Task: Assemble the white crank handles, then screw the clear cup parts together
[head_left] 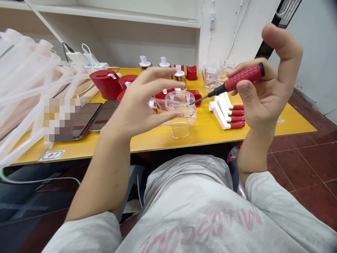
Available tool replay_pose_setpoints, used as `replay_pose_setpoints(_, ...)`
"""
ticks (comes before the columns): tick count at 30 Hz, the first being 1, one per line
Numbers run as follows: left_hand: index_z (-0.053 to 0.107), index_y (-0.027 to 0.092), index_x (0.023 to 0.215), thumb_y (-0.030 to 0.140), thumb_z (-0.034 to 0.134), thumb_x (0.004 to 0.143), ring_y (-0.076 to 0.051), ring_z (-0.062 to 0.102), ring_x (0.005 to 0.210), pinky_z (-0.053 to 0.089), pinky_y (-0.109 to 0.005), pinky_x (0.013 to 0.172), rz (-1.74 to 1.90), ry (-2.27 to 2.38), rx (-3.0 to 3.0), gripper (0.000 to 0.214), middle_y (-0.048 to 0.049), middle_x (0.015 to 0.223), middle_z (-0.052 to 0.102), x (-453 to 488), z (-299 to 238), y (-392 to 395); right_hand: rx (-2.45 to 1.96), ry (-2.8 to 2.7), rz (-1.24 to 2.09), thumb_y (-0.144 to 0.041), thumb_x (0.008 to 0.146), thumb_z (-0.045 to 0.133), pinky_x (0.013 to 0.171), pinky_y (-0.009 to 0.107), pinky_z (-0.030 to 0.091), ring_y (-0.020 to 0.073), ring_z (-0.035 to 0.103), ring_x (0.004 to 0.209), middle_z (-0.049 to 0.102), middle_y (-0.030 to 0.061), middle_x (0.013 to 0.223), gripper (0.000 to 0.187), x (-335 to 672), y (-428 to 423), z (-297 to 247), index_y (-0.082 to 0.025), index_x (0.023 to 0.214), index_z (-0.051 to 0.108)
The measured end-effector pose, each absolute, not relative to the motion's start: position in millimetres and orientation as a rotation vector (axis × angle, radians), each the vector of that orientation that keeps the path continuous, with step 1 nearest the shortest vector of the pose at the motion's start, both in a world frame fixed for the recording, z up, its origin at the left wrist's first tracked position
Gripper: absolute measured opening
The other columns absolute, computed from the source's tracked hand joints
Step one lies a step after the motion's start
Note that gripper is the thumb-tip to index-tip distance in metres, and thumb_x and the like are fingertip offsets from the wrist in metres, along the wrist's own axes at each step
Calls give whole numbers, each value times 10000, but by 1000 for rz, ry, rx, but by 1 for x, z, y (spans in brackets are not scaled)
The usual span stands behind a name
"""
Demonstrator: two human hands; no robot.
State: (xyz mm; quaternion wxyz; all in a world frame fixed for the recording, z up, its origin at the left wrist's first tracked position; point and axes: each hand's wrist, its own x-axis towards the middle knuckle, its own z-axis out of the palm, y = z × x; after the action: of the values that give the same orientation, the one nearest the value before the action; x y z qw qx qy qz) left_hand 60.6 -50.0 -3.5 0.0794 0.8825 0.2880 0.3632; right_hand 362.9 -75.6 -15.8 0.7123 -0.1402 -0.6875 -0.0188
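A screwdriver with a red and black handle is pinched between the thumb and fingers of my right hand, its index finger raised. The shaft slants down to the left, its tip overlapping a clear plastic housing in my view; I cannot tell whether they touch. My left hand is open beside the housing, thumb and fingers spread apart, with the thumb tip in front of the clear plastic. Whether that thumb touches it cannot be made out. The housing is at the front part of the yellow table.
White crank handles with red grips lie right of the housing. Behind are perforated metal drums, red parts and more clear housings. At left are red bases, phones and a heap of translucent plastic bags.
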Motion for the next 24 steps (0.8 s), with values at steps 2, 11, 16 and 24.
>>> replay_pose_setpoints(2,669,378,1581,794,840,913,-376,484,1689,390,-620,1433,1132,868,2639,805,-19,1801,527,54,-3,-47,-325,-1490,-49,-707,956,841,736,266,716,139,819,960,629,-37,1595,643,360,-76,-16,-439,1512,661)
replay_pose_setpoints(11,735,291,1347,741,939,813,-363,777,1299,689,-438,1026,770,879,2435,727,-82,1416,801,47,-12,-36,-345,-1421,-89,-747,999,763,856,372,745,206,853,1029,700,-10,1392,525,357,-77,-17,-398,1385,693)
replay_pose_setpoints(16,762,242,1380,659,937,892,-302,778,1230,652,-417,1080,813,800,2512,665,-63,1395,817,48,-9,-38,-447,-1461,47,-764,971,789,963,462,756,307,844,1231,703,0,1458,560,357,-82,-18,-416,1401,702)
replay_pose_setpoints(24,786,279,1339,613,858,980,-289,679,1453,556,-503,1287,895,730,2632,496,-91,1535,720,50,-8,-37,-535,-1417,-41,-843,991,687,977,451,747,289,835,1225,688,0,1509,604,355,-84,-17,-399,1400,711)
